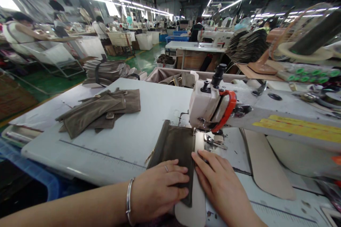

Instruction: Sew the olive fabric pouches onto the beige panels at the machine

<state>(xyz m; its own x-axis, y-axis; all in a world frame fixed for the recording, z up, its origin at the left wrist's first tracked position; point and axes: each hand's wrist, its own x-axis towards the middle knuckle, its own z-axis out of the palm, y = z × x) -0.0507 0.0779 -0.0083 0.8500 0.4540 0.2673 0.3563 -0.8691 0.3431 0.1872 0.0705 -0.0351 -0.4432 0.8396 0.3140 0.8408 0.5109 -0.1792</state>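
Wears a shiny, silver-coloured bangle [128, 198] around the left wrist [136, 200], curved and narrow, looking like slim bands set side by side. Bears a thin, silver-coloured ring [166, 168] on the left hand [162, 188]. Is bare along the left forearm [77, 204] and over the right hand [222, 177].

Losing left forearm [80, 204] past lower-left edge | losing right wrist [249, 216] past bottom edge, right of centre | covering part of brown panel [178, 145] with left hand [160, 188], lower centre | cropping sewing machine [279, 104] at right edge | blurring co-workers [21, 33], upper left | showing figures on ruler [101, 151] too small for reading, lower left
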